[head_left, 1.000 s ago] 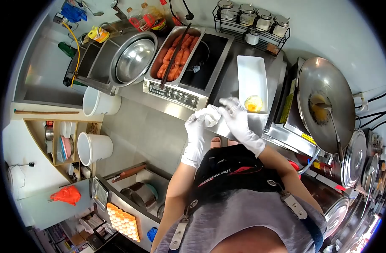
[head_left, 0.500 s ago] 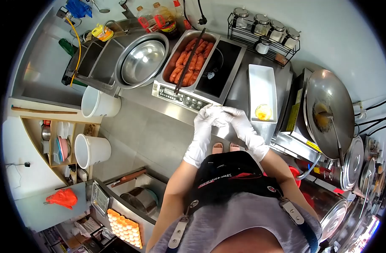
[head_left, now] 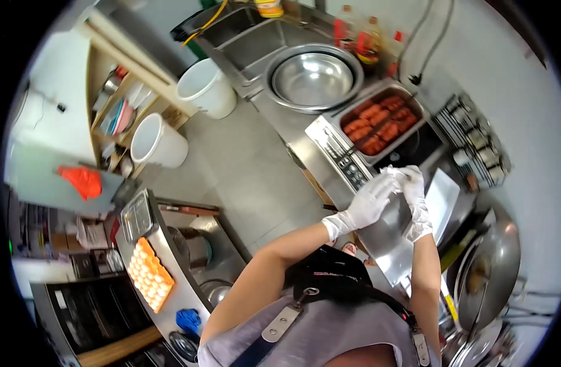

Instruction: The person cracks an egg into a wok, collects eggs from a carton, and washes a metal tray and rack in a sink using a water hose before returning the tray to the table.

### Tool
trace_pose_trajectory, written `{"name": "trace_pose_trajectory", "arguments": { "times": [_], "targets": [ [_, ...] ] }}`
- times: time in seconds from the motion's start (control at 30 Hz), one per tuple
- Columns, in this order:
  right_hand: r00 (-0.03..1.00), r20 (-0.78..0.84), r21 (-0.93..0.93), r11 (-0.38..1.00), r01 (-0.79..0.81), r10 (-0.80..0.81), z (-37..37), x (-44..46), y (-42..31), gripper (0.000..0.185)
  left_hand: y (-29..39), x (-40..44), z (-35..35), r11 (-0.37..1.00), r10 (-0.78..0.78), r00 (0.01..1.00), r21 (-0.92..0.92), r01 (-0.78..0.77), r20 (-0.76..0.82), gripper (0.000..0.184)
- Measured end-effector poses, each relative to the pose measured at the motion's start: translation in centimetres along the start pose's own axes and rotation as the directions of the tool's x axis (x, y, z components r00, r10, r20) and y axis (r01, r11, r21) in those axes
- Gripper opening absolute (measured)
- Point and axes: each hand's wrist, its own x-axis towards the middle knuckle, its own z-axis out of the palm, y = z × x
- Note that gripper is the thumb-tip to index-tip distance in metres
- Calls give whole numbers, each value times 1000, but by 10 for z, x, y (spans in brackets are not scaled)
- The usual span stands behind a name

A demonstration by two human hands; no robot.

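Both my hands wear white gloves and meet in front of the cooker. My left hand (head_left: 373,199) has its fingers drawn together against the fingertips of my right hand (head_left: 411,183). A bit of white material shows where they meet; whether it is glove or something held, I cannot make out. Just beyond them is a metal pan (head_left: 338,119) of glossy red meat pieces (head_left: 384,125), with dark chopsticks (head_left: 367,136) laid across it. The pan sits beside the cooker's control panel (head_left: 341,156). A white rectangular tray (head_left: 444,199) lies right of my right hand, partly hidden by it.
Nested steel bowls (head_left: 314,79) stand by the sink (head_left: 256,46). A jar rack (head_left: 473,144) is against the wall, and a wok (head_left: 491,269) is at the lower right. White buckets (head_left: 160,142) stand on the floor. Eggs (head_left: 149,275) fill an orange tray on the left counter.
My view has turned, so the counter and my hands now appear farther right. My hands stay together, and the left one now shows its back with fingers extended toward the right.
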Motion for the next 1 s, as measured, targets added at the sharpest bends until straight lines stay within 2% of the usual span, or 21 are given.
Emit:
{"name": "trace_pose_trajectory", "arguments": {
  "times": [0.07,0.1,0.17,0.23,0.37,0.47,0.5,0.53,0.6,0.63,0.67,0.7,0.77,0.8,0.83,0.87,0.93,0.97,1.0],
  "targets": [
    [993,8,-160,980,113,-114,2,14,12,10,-5,5,4,999,39,997,35,-42,66,53],
    [993,48,-207,972,116,-108,2,17,13,10,-10,7,9,990,56,990,119,-72,131,61],
    [990,113,-297,948,114,-84,2,23,16,10,-16,7,18,969,83,985,220,-115,151,66],
    [987,158,-261,964,59,-18,6,31,39,13,-22,7,26,931,112,972,321,-176,207,75],
    [977,186,-190,979,-70,106,5,31,44,13,-32,4,44,969,62,966,215,-119,252,82],
    [979,199,-199,980,4,37,4,31,48,13,-33,5,43,975,50,958,196,-109,283,84],
    [972,235,-250,968,37,23,1,32,49,12,-35,4,45,992,43,962,102,-73,268,83],
    [965,263,-89,996,7,17,2,32,44,14,-35,7,44,999,42,964,-3,-42,263,83],
    [982,178,-101,994,-40,57,-4,25,39,21,-32,14,40,994,64,972,-104,-41,225,80],
    [993,104,-82,995,-52,61,-4,22,46,22,-27,19,38,996,66,967,-75,-49,246,79],
    [972,119,42,977,-207,201,-14,15,17,24,-24,20,38,997,74,960,-47,-63,269,79],
    [970,56,107,964,-242,237,-18,9,9,23,-24,17,44,998,65,960,-10,-64,274,80],
    [963,-105,282,936,-211,248,-21,-10,6,16,-25,17,49,997,72,957,17,-80,279,82],
    [968,-154,155,972,-176,200,-32,-25,-21,14,-24,21,47,995,96,954,-1,-100,285,83],
    [955,-198,190,964,-185,222,-32,-40,-19,14,-19,25,43,990,126,947,16,-137,295,84],
    [959,-265,125,990,-70,101,-33,-57,-15,15,-14,26,40,983,166,937,22,-181,308,84],
    [937,-205,58,959,-278,284,-53,-96,-56,19,-18,21,48,974,158,904,87,-208,396,87],
    [949,-241,-4,977,-212,205,-35,-115,-15,22,-21,16,53,968,127,900,144,-203,417,88],
    [939,-206,116,959,-257,277,-32,-133,-15,23,-23,13,57,957,85,899,215,-193,429,89]
  ]
}}
